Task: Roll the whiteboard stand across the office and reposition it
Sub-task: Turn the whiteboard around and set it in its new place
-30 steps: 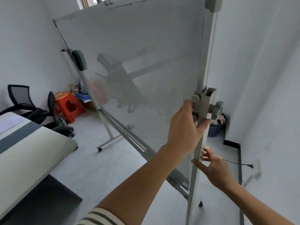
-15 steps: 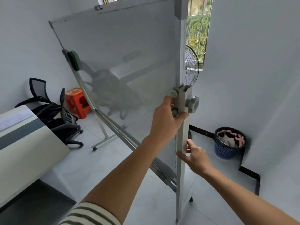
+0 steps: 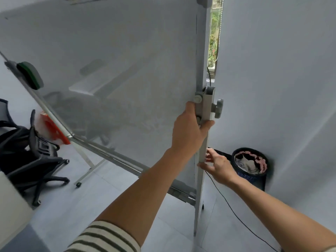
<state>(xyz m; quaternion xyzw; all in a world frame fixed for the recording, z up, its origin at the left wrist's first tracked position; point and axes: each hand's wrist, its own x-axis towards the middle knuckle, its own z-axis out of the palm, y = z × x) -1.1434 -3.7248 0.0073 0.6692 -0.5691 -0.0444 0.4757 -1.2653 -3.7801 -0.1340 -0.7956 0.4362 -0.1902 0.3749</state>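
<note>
Close to the camera, at the right edge of the big board [image 3: 109, 79], stands the grey upright post [image 3: 203, 142] of the whiteboard stand. Both hands grip this post. The left hand [image 3: 189, 131] is wrapped around it just below the clamp bracket [image 3: 207, 104], thumb on the near right side, fingers curled behind the board's edge. The right hand [image 3: 218, 165] holds the same post lower down, fingers pinched around it from the right. A striped sleeve [image 3: 101, 239] shows at the near end of the left arm.

The board fills most of the view and leans, its tray rail [image 3: 101, 148] running from the far left down toward the post. A green eraser [image 3: 30, 75] sits on the board's left edge. One leg with a caster [image 3: 78, 184] touches the tiled floor [image 3: 101, 197] farther left.

To the left are black office chairs [image 3: 27, 160] and an orange stool [image 3: 54, 131] behind the board. On the right, a dark bin [image 3: 251, 170] full of rubbish stands against the white wall [image 3: 281, 88], near the right hand. A thin black cable [image 3: 236, 215] trails across the floor below it. A strip of window [image 3: 213, 37] shows beside the post.
</note>
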